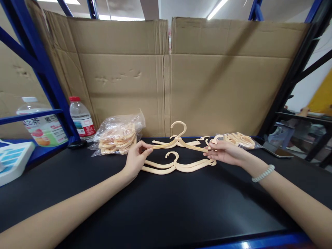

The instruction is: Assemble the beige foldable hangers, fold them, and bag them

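Observation:
A beige clothes hanger (185, 144), its hook pointing up, is held between my two hands above the black tabletop. My left hand (136, 157) pinches its left arm end between thumb and fingers. At the other end, my right hand (223, 152) has its fingers closed on the right arm. Nearer to me lies another beige hanger (162, 171) with its hook toward the back; the left hand partly covers its left end. Behind the held hanger, more hanger parts (193, 143) lie flat, partly hidden by it.
A clear bag of beige pieces (118, 136) sits at the back left, beside a red-capped water bottle (81, 119). Flat packed hangers (240, 140) and a phone (277, 150) lie at the right. Cardboard (124, 83) walls the back. A white-and-blue tray (15, 162) stands far left.

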Demonstrator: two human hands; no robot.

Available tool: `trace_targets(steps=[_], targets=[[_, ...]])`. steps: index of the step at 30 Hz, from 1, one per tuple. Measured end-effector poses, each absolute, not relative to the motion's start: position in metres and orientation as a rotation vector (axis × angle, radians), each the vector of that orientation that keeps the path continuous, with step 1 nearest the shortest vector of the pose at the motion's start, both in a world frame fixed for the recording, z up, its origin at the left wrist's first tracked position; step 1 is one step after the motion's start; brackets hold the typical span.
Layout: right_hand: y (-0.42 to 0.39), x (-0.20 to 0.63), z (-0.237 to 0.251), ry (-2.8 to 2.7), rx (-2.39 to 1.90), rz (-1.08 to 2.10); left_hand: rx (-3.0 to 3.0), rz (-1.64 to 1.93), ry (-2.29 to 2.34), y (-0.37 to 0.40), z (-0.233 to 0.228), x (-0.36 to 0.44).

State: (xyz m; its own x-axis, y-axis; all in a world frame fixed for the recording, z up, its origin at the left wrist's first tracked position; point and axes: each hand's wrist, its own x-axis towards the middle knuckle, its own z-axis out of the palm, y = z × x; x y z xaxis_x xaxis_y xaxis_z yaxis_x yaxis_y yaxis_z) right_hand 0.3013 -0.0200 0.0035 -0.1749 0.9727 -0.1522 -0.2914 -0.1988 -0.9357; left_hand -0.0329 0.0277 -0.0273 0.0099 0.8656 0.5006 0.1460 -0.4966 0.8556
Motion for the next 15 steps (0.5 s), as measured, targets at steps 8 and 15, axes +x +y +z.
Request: trace_targets(steps=[8,15], targets=[[-0.0208,0.3010,0.0023,-1.032,-1.052,1.561,1.691,1.557,1.031,0.0254,-0.0257,-0.0327],[-0.0177,0.3046,-0.0035,-1.232,-1.067,1.443,1.705,1.579,1.029,0.0258,-0.0264,-0.0325]])
